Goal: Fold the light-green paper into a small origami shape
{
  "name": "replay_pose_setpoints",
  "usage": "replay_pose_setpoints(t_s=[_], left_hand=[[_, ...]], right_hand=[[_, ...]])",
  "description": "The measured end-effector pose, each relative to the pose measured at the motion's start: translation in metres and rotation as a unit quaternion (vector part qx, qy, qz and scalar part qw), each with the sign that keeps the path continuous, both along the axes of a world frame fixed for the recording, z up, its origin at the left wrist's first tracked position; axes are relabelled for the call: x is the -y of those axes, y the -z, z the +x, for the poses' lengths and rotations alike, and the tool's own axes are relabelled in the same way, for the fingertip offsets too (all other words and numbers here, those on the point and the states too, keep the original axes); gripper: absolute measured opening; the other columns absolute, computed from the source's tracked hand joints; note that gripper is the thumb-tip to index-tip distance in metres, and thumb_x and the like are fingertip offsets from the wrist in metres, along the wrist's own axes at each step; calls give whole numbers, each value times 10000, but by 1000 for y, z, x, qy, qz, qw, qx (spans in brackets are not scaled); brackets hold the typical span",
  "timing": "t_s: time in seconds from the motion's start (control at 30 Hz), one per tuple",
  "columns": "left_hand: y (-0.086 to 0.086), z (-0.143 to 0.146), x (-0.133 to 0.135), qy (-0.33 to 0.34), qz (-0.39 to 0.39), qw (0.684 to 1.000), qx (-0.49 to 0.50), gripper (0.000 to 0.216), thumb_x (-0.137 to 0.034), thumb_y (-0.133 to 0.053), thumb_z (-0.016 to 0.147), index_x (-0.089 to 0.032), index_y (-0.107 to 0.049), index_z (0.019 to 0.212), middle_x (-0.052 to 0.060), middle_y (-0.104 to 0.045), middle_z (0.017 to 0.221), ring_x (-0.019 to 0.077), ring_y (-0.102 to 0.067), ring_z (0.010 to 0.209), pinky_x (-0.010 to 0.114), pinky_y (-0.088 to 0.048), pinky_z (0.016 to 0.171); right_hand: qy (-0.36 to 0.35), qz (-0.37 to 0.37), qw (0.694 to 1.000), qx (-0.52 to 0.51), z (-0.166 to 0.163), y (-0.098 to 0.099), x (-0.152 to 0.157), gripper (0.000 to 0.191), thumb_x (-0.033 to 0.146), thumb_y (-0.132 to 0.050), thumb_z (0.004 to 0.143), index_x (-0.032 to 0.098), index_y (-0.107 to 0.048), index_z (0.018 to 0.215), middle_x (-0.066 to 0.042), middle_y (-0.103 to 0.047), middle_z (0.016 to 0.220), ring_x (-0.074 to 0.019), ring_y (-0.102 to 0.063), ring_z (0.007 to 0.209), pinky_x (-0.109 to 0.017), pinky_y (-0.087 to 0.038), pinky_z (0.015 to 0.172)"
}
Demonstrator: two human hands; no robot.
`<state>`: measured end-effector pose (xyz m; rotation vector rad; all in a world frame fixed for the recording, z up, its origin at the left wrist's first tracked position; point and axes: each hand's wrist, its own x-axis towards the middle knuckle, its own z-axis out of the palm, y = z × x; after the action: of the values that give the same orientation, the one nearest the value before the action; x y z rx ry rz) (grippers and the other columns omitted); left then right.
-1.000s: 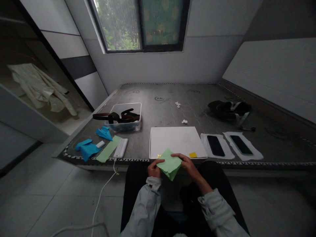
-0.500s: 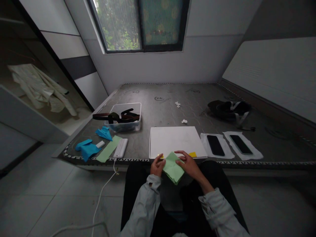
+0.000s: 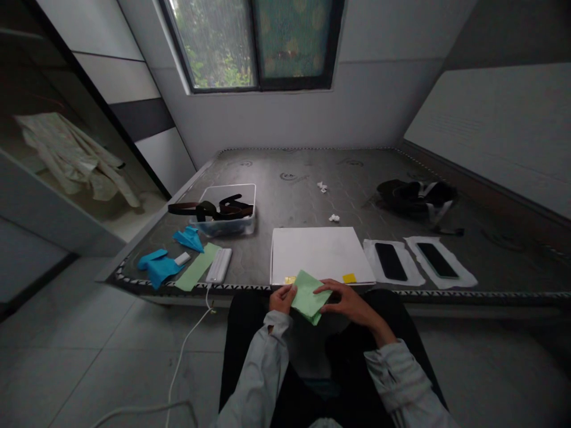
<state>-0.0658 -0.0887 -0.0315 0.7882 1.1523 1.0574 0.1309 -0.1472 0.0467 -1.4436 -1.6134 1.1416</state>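
A folded piece of light green paper [image 3: 308,295] is held over my lap, in front of the mattress edge. My left hand [image 3: 282,298] pinches its left corner between thumb and fingers. On the other side, my right hand [image 3: 347,302] grips the right edge, fingers on top and the thumb lower down. Layers show at the paper's lower edge. Just beyond the paper lies a flat white box [image 3: 316,252] with two small yellow pieces at its near edge, one [image 3: 349,278] on the right and one [image 3: 290,280] on the left.
A power strip [image 3: 219,266], a green paper strip [image 3: 198,268] and blue pieces [image 3: 163,270] lie left. Behind them, a clear plastic box [image 3: 232,227] holds belts [image 3: 223,209]. Two phones [image 3: 391,262] [image 3: 438,260] rest on white sheets at right. A dark bag [image 3: 413,199] lies farther back.
The green paper has turned and shifted slightly left and up. My right hand has moved its grip to the paper's right edge, its fingers less spread. My left hand still holds the left corner.
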Motion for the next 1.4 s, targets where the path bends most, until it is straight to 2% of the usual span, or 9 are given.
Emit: replay_pose_setpoints(t_s=[0.23, 0.43, 0.63, 0.83, 1.0, 1.1, 1.17, 1.27, 1.4], left_hand=[[-5, 3, 6, 16, 42, 999, -21, 502, -508, -817, 526, -91, -753, 797, 127, -761, 754, 252, -717, 705, 316, -566, 657], [-7, 0, 7, 25, 68, 997, -37, 440, -486, -798, 561, -110, -751, 786, 119, -764, 793, 266, -716, 769, 341, -563, 719], [-7, -1, 4, 60, 107, 991, -53, 449, -549, -742, 600, -132, -753, 764, 100, -766, 790, 265, -705, 778, 354, -558, 736], [-8, -1, 4, 93, 124, 988, -15, 594, -658, -635, 660, -120, -762, 876, 128, -761, 924, 292, -698, 897, 381, -548, 814], [-4, 3, 8, 94, 90, 991, -22, 495, -532, -757, 603, -121, -757, 878, 125, -768, 819, 267, -719, 754, 351, -579, 704], [-3, 4, 10, 142, 110, 984, -24, 450, -509, -754, 621, -126, -762, 859, 117, -767, 835, 232, -711, 700, 315, -581, 664], [-4, 3, 12, 164, 110, 980, -33, 491, -516, -723, 666, -128, -740, 966, 89, -754, 758, 172, -663, 542, 256, -544, 500], [-9, 1, 14, 175, 101, 979, -22, 630, -543, -648, 744, -152, -594, 1235, -1, -665, 598, 92, -520, 347, 189, -416, 332], [-14, -2, 16, 215, 154, 964, 0, 651, -500, -692, 721, -162, -544, 1258, 32, -679, 798, 85, -562, 451, 207, -484, 436]], right_hand=[[-6, 14, 1000, 15, 0, 5, -3, 221, 386, -660, 787, 211, -750, 887, -46, -715, 941, -227, -647, 908, -346, -475, 863], [-21, -39, 999, -20, 2, 5, -3, 327, 456, -600, 820, 181, -735, 936, -52, -727, 984, -255, -641, 958, -370, -471, 883], [75, -37, 996, -11, -2, 8, -8, 335, 476, -597, 796, 153, -684, 808, -48, -707, 804, -227, -644, 790, -333, -489, 747], [180, -12, 981, -67, -9, 15, -11, 325, 437, -656, 724, 199, -556, 922, 2, -658, 728, -175, -629, 676, -258, -478, 592], [146, -62, 983, -91, -7, 13, -9, 484, 425, -670, 708, 190, -551, 1115, -34, -704, 846, -190, -660, 688, -281, -508, 594], [74, -73, 994, -32, -5, 11, -8, 379, 408, -673, 712, 156, -671, 995, -50, -726, 853, -222, -664, 756, -300, -513, 654], [50, -73, 996, 10, -4, 11, -7, 320, 426, -629, 751, 140, -719, 861, -41, -724, 785, -221, -651, 723, -285, -496, 628], [64, -75, 995, 27, -3, 11, -8, 390, 479, -555, 799, 130, -730, 795, -28, -707, 704, -209, -629, 656, -263, -466, 572], [117, -70, 990, 40, 0, 12, -11, 432, 505, -539, 794, 115, -724, 783, -29, -686, 649, -201, -610, 615, -259, -442, 556]])
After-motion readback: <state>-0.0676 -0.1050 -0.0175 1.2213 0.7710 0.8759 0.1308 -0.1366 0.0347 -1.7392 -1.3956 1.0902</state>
